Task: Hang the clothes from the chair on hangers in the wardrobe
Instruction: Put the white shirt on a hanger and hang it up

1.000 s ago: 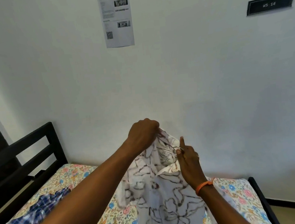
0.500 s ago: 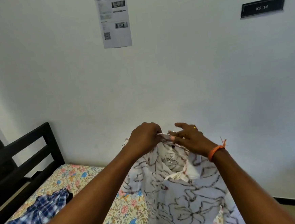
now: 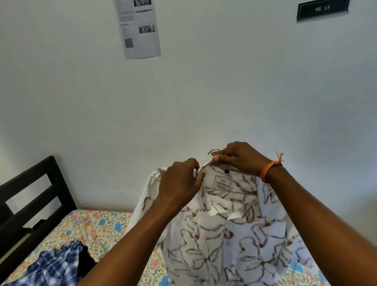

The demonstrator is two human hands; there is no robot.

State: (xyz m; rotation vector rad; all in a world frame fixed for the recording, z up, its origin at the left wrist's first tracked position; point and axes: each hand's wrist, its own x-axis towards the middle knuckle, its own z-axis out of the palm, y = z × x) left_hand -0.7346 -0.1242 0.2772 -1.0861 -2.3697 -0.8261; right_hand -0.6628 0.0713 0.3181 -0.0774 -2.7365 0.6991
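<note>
I hold up a white shirt with a brown leaf print [image 3: 231, 236] above the bed, its inner label facing me. My left hand [image 3: 181, 184] pinches the collar at its left side. My right hand [image 3: 238, 159] grips the collar's top edge, just below the metal hook of a hanger [image 3: 214, 151] that sticks up behind my fingers. The rest of the hanger is hidden inside the shirt. A blue checked shirt [image 3: 38, 281] lies crumpled on the bed at the lower left.
A bed with a flowered sheet [image 3: 95, 229] and a black headboard [image 3: 27, 200] stands against a white wall. A printed sheet [image 3: 137, 22] and a black sign [image 3: 323, 8] are on the wall. No wardrobe or chair is in view.
My right hand rose from the shirt's front to the collar's top by the hanger hook. The shirt spread open and lifted, showing its label.
</note>
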